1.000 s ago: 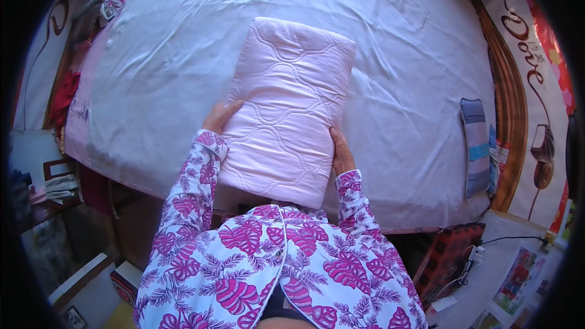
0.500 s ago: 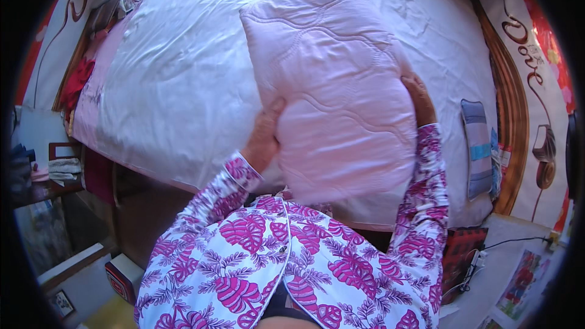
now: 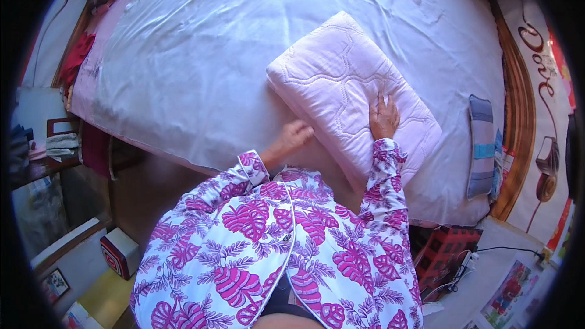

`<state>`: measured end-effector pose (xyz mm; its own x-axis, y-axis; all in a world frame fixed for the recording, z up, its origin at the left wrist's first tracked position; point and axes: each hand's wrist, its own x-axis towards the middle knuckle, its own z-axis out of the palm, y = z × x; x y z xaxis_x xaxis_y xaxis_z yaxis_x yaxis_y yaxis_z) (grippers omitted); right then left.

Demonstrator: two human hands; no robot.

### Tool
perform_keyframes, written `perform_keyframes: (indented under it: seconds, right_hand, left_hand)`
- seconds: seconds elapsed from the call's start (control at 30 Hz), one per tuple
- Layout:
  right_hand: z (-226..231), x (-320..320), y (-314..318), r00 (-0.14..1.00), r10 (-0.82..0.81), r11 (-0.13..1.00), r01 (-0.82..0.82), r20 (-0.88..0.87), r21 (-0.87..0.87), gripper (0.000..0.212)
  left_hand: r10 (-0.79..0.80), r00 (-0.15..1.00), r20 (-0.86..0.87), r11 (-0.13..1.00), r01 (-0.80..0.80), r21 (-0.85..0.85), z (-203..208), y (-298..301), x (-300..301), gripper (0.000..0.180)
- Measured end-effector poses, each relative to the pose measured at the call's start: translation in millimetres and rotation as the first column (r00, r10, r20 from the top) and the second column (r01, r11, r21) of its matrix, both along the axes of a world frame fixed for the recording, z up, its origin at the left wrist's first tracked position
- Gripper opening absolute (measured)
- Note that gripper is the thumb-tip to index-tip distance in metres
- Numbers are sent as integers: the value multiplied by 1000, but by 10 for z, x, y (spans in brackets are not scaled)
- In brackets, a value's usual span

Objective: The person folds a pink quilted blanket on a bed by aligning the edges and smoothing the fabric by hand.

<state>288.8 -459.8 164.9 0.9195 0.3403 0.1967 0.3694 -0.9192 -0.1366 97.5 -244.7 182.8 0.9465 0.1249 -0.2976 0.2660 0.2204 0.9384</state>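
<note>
A folded pale pink quilt (image 3: 341,79) with wavy stitching lies at a slant on the white-sheeted bed (image 3: 183,85). My right hand (image 3: 384,119) presses flat on its top, with the fingers stretched out and a little apart. By the quilt's near left side, my left hand (image 3: 291,140) has its fingers curled, their tips at the quilt's edge. Whether those fingers pinch any cloth is hidden.
A grey-blue striped pillow (image 3: 481,146) rests at the bed's right side, beside a curved wooden headboard (image 3: 515,128). Red cloth (image 3: 76,67) lies at the far left edge. A red-and-black box (image 3: 119,253) stands at lower left; a white cable (image 3: 454,277) hangs at lower right.
The quilt, held up between both hands before, now lies turned on the bed. My right hand has moved from its right edge onto its top; the left has curled by its side.
</note>
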Motion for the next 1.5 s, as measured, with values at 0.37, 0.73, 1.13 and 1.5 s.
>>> perform_keyframes:
  seconds: [0.37,0.73,1.13,1.5]
  right_hand:
    - [313,-224,-313,953,239,896,-143,-186,420,36]
    - [37,-786,-1226,924,-336,923,283,185,259,38]
    - [-69,-1171,-1091,930,-350,792,359,-115,494,41]
    - [74,-2227,-1300,585,-150,-269,751,-797,603,37]
  left_hand:
    - [-229,810,540,506,-376,777,658,389,966,34]
    - [-249,967,52,73,-34,997,84,236,1304,47]
    - [-270,962,-49,48,65,997,-404,546,1270,54]
    - [-350,934,73,18,-72,997,-340,468,1350,45]
